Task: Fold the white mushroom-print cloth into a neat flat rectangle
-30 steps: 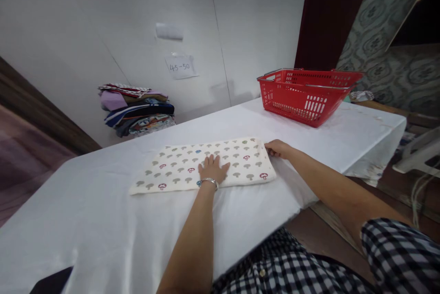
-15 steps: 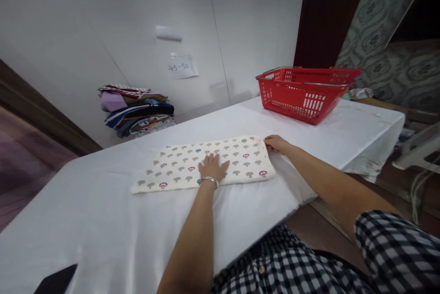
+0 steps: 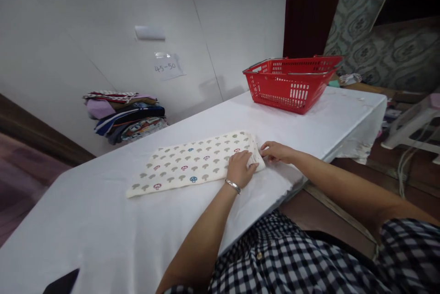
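Note:
A folded cream cloth (image 3: 202, 159) printed with grey, red and blue mushrooms lies flat on the white-covered table. Its right end looks slightly rumpled. My left hand (image 3: 240, 169), with a silver bracelet at the wrist, rests palm down on the cloth near that end, thumb apart from the fingers. At the right edge, my right hand (image 3: 277, 152) has its fingers closed on the cloth's border. The fingertips are partly hidden by the fold there.
A red plastic shopping basket (image 3: 282, 85) stands at the back right of the table (image 3: 113, 220). Folded clothes (image 3: 125, 115) are stacked by the wall at the back left. A dark flat object (image 3: 63, 282) lies at the lower left. A white plastic stool (image 3: 412, 124) is at right.
My left hand has slid right from the cloth's middle to near its right end. My right hand has moved slightly down along the right edge. The view has shifted a little rightward.

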`<action>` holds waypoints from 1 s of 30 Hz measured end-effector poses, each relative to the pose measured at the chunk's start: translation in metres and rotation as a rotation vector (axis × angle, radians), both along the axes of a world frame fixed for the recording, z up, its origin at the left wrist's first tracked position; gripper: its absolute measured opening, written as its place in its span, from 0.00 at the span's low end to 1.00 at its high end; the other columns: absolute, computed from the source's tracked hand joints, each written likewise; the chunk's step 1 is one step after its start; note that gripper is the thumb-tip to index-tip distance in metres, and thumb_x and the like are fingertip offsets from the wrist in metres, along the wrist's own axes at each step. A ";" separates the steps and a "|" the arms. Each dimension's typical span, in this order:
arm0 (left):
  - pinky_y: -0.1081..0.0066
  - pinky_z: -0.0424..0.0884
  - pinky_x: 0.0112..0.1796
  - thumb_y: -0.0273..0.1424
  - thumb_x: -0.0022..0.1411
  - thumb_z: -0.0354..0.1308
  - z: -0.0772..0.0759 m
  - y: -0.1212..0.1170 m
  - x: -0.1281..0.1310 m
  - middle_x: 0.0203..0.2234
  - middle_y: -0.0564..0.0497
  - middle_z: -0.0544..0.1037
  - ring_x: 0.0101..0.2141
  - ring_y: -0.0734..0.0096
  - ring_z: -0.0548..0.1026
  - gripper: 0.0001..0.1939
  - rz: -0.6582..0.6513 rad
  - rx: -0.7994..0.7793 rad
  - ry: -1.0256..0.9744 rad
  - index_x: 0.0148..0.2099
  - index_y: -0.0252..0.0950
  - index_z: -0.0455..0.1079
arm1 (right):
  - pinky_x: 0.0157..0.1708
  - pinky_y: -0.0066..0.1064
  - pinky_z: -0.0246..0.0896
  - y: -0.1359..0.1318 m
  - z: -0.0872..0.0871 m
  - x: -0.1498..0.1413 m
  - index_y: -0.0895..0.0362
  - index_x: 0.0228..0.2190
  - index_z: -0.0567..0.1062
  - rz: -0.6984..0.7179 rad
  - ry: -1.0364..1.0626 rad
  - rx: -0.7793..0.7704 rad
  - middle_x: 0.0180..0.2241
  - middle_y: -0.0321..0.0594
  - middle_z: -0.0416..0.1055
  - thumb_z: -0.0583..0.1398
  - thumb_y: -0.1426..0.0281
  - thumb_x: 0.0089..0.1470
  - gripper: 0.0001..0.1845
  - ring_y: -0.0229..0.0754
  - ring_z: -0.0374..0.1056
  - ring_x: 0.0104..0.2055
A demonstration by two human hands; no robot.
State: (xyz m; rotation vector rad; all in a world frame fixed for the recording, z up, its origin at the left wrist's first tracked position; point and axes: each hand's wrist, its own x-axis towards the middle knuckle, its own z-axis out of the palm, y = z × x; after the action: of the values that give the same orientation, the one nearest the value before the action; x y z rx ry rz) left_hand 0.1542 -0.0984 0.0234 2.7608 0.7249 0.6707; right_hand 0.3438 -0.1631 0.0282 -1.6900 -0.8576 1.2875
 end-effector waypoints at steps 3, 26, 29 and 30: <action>0.60 0.63 0.48 0.41 0.55 0.61 -0.001 -0.014 0.006 0.46 0.47 0.73 0.47 0.59 0.68 0.21 -0.013 0.055 0.045 0.50 0.39 0.67 | 0.15 0.22 0.41 -0.002 -0.001 0.002 0.54 0.35 0.63 0.021 -0.035 0.012 0.21 0.31 0.68 0.65 0.64 0.45 0.19 0.30 0.59 0.16; 0.69 0.62 0.33 0.34 0.55 0.60 -0.020 -0.006 0.001 0.25 0.53 0.69 0.30 0.70 0.67 0.10 0.070 -0.099 -0.099 0.29 0.38 0.62 | 0.14 0.23 0.38 -0.011 0.003 -0.016 0.56 0.32 0.65 -0.009 0.051 -0.029 0.19 0.29 0.65 0.61 0.74 0.47 0.10 0.29 0.56 0.15; 0.68 0.62 0.34 0.34 0.54 0.61 -0.020 -0.007 0.001 0.26 0.53 0.70 0.31 0.69 0.67 0.09 0.050 -0.096 -0.110 0.30 0.38 0.63 | 0.14 0.24 0.38 -0.011 -0.001 -0.014 0.56 0.32 0.66 0.020 0.050 -0.004 0.20 0.31 0.67 0.60 0.74 0.47 0.09 0.29 0.56 0.15; 0.68 0.63 0.35 0.34 0.54 0.61 -0.019 -0.008 0.000 0.26 0.52 0.70 0.31 0.68 0.67 0.09 0.038 -0.101 -0.112 0.30 0.37 0.64 | 0.14 0.23 0.39 -0.011 -0.003 -0.014 0.56 0.31 0.66 0.038 0.030 0.014 0.19 0.31 0.66 0.60 0.73 0.46 0.08 0.29 0.56 0.15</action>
State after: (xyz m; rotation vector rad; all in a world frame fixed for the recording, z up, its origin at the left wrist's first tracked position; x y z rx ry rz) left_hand 0.1544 -0.1060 0.0044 2.6011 0.7672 0.7681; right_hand 0.3298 -0.1739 0.0248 -1.6461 -0.8831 1.3266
